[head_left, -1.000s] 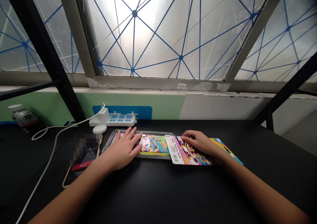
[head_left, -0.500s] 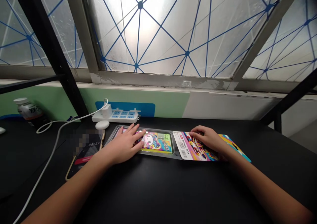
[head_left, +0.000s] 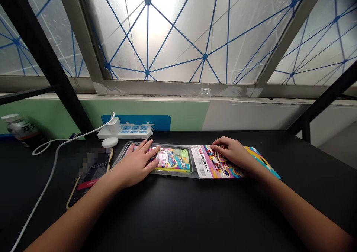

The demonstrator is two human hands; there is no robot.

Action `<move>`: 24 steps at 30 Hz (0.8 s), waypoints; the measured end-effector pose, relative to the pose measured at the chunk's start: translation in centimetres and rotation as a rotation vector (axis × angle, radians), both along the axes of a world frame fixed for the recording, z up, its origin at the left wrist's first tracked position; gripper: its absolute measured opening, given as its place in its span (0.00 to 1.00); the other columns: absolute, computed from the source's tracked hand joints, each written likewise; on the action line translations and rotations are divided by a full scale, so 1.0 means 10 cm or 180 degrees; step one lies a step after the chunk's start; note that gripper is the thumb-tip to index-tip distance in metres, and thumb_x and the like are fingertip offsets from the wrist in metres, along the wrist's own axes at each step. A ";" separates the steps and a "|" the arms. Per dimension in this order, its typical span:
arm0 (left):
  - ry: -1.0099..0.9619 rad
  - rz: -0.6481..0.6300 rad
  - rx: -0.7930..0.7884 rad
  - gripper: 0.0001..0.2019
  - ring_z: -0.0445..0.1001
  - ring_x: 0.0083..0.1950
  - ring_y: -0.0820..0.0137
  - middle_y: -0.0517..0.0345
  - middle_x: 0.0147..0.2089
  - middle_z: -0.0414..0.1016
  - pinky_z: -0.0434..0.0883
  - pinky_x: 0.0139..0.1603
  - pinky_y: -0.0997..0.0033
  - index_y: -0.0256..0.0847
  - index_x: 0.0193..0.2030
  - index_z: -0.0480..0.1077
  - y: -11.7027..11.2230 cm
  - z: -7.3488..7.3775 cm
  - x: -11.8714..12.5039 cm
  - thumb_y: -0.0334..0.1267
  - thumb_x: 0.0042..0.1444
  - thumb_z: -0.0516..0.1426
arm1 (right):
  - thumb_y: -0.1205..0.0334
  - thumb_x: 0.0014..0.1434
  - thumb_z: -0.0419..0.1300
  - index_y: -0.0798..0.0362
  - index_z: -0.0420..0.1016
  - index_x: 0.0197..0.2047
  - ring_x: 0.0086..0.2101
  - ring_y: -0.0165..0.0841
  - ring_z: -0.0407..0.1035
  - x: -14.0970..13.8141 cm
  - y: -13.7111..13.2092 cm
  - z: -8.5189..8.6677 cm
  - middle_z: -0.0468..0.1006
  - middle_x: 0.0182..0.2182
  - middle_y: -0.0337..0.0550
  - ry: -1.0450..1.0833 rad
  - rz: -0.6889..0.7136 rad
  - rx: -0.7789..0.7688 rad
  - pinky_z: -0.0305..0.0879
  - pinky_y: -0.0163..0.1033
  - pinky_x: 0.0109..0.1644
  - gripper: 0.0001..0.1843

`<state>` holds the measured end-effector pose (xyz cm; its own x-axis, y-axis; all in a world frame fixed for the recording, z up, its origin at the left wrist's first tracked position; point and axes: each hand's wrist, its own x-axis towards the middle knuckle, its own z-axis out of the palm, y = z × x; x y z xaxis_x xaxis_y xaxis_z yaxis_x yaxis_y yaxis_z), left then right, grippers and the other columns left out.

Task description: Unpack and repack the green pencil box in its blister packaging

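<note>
A colourful pencil box [head_left: 174, 160] lies in a clear plastic tray [head_left: 122, 152] on the black table [head_left: 178, 211]. My left hand [head_left: 135, 164] rests flat on the box's left half, fingers spread. To the right, a colourful printed card sleeve [head_left: 214, 166] marked "PENCIL BOX" lies against the tray's right end. My right hand [head_left: 234, 154] lies on top of that sleeve with its fingers curled down onto it, pressing rather than gripping.
A phone [head_left: 89, 175] showing a timer lies left of the tray. Behind it sit a white power strip [head_left: 125, 131] with a plugged charger, its white cable [head_left: 47, 175], and a small white oval object [head_left: 109, 142]. A bottle [head_left: 21, 129] stands far left. Black frame posts flank the table.
Both hands have stayed on the box and sleeve with only slight shifts. The sleeve has moved a little left toward the tray. The head camera has moved slightly.
</note>
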<state>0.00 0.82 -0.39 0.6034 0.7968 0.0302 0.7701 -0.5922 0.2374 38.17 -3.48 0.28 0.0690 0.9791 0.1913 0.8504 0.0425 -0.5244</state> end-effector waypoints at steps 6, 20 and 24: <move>-0.0070 0.0072 0.0063 0.29 0.41 0.77 0.50 0.49 0.76 0.47 0.43 0.70 0.35 0.50 0.72 0.57 -0.10 -0.03 0.16 0.56 0.68 0.43 | 0.44 0.61 0.57 0.49 0.78 0.37 0.35 0.40 0.73 -0.18 -0.02 -0.07 0.80 0.37 0.45 0.0047 -0.0038 -0.0001 0.67 0.43 0.38 0.18; -0.2507 0.0469 -0.0376 0.17 0.69 0.64 0.56 0.55 0.65 0.70 0.65 0.64 0.60 0.46 0.48 0.75 -0.17 0.15 0.22 0.51 0.65 0.51 | 0.42 0.63 0.55 0.49 0.77 0.40 0.37 0.40 0.72 -0.39 -0.07 -0.10 0.78 0.39 0.46 -0.0009 0.0308 -0.0322 0.67 0.43 0.40 0.20; -0.2791 0.0817 -0.0301 0.18 0.71 0.61 0.57 0.56 0.57 0.77 0.62 0.66 0.58 0.44 0.49 0.74 -0.04 0.09 0.16 0.52 0.66 0.49 | 0.39 0.56 0.63 0.48 0.74 0.53 0.46 0.44 0.71 -0.28 -0.13 -0.02 0.75 0.49 0.49 -0.0029 0.0690 -0.0563 0.68 0.46 0.50 0.28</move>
<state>1.61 0.44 0.49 0.1993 0.9257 0.3215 0.3966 -0.3762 0.8374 35.40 -4.82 0.06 -0.1468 0.9890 0.0158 0.8361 0.1326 -0.5323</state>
